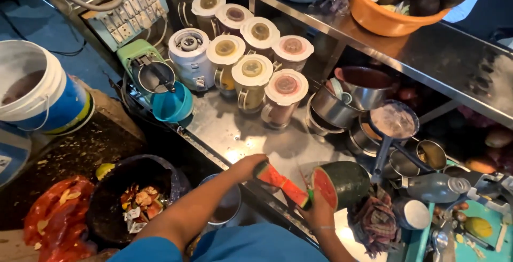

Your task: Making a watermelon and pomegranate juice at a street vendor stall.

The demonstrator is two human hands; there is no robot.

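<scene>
Left hand point(251, 167) grips the upper-left end of a watermelon slice point(282, 183), fingers curled around it. The slice's long axis runs down-right to the right hand point(319, 212), closed at its lower end, touching the cut watermelon point(342, 183) on the steel counter point(235, 128).

One head-worn camera looks steeply down, close over the steel counter point(235, 133), facing the raised shelf point(449, 53) behind.

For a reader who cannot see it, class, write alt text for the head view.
Left hand holds a watermelon slice beside a cut watermelon steadied by the right hand on a steel counter. Lidded blender jars stand behind; a scrap bin sits below left.
</scene>
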